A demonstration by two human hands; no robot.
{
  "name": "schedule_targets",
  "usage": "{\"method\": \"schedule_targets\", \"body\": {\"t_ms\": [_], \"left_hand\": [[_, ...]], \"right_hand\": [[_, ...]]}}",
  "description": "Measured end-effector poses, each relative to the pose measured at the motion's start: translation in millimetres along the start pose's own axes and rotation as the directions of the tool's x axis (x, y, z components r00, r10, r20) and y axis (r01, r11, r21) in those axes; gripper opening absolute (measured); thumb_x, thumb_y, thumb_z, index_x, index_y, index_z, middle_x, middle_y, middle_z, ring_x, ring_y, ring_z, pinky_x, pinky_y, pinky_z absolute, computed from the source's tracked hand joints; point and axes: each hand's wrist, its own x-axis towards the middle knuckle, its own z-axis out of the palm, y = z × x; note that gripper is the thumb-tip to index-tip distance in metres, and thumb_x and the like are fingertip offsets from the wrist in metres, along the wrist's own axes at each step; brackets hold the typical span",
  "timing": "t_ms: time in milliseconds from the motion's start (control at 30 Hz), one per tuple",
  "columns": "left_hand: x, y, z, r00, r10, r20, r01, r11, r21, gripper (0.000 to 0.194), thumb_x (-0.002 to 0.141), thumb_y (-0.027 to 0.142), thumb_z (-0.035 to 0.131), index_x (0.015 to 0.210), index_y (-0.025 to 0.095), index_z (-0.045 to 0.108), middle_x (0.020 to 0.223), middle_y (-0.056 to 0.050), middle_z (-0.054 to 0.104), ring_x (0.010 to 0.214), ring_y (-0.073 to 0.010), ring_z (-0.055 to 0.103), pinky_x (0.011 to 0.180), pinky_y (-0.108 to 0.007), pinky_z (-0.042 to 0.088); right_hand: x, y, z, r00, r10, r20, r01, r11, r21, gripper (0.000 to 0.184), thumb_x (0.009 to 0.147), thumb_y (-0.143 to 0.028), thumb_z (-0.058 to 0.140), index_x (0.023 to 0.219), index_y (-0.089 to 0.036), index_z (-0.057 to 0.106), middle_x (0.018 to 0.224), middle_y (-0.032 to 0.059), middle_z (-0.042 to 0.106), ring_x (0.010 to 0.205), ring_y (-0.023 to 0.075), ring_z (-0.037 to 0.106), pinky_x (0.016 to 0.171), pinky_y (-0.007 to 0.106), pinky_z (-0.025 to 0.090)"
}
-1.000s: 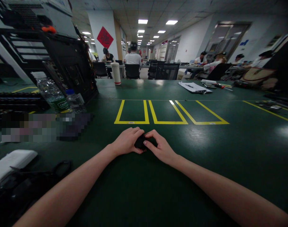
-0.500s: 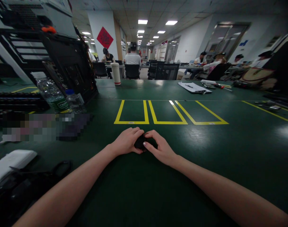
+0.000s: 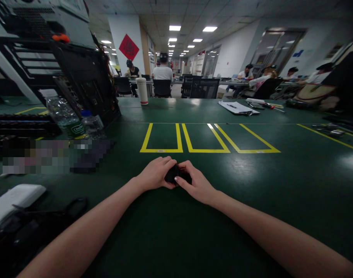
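Observation:
A small dark object (image 3: pixel 171 175) sits between my two hands, low over the green tabletop (image 3: pixel 170 231); it is too dark and covered to name its kind. My left hand (image 3: pixel 156 172) is wrapped round its left side, thumb nearest me and fingers over the far side. On the right edge, the thumb and fingertips of my right hand (image 3: pixel 195 181) close on the same object. Just beyond my hands, yellow tape outlines (image 3: pixel 161 151) mark the table.
At left stand a clear water bottle (image 3: pixel 64 114), a smaller blue-capped bottle (image 3: pixel 91 123) and a black computer chassis (image 3: pixel 86 85). A white power strip-like block (image 3: pixel 19 197) lies near left. Farther off are a white cup (image 3: pixel 142 92) and a clipboard (image 3: pixel 238 107). Several people sit beyond.
My right hand's thumb and fingers have shifted very slightly along the dark object's edge. My left hand keeps its place around it.

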Motion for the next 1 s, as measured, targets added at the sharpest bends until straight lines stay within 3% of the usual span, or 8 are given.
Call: {"method": "schedule_targets", "body": {"t_ms": [233,533,800,1000], "left_hand": [[0.1,0.7,-1.6,1.0,0.017,0.007,-0.017,1.0,0.016,0.053,0.062,0.037,0.068,0.103,0.016,0.041,0.096,-0.005,0.05,0.079,-0.0192,0.049,0.069,-0.031,0.041],[1.1,-0.2,0.5,1.0,0.016,0.003,-0.016,1.0,0.024,0.053,0.062,0.037,0.067,0.103,0.015,0.041,0.095,-0.006,0.051,0.078,-0.0197,0.049,0.068,-0.031,0.041],[0.6,0.1,-0.2,1.0,0.016,0.004,-0.017,1.0,0.017,0.051,0.062,0.038,0.067,0.101,0.016,0.042,0.095,-0.005,0.051,0.078,-0.0194,0.05,0.069,-0.03,0.041],[0.1,0.7,-1.0,1.0,0.022,0.01,-0.022,0.999,0.022,0.051,0.063,0.037,0.066,0.102,0.016,0.042,0.095,-0.006,0.05,0.078,-0.0195,0.049,0.069,-0.031,0.04]], "right_hand": [[1.5,2.8,0.1,0.995,-0.046,-0.09,0.045,0.999,-0.017,0.011,0.082,-0.02,0.046,0.093,-0.021,0.047,0.091,0.003,0.05,0.084,0.0167,0.05,0.076,0.035,0.044],[0.3,2.3,-0.2,0.999,0.038,0.021,-0.04,0.997,0.059,0.019,0.084,-0.025,0.043,0.103,-0.021,0.042,0.095,0.0042,0.05,0.081,0.0162,0.052,0.071,0.035,0.047],[-0.7,4.3,-0.6,0.992,-0.099,-0.081,0.097,0.995,-0.028,0.014,0.08,-0.017,0.049,0.093,-0.022,0.048,0.098,0.0035,0.048,0.09,0.0175,0.049,0.079,0.036,0.044],[1.1,1.6,-1.1,0.999,-0.008,-0.053,0.011,0.998,0.069,0.022,0.08,-0.019,0.049,0.101,-0.022,0.044,0.098,0.0036,0.048,0.089,0.0168,0.051,0.077,0.035,0.046]]}}
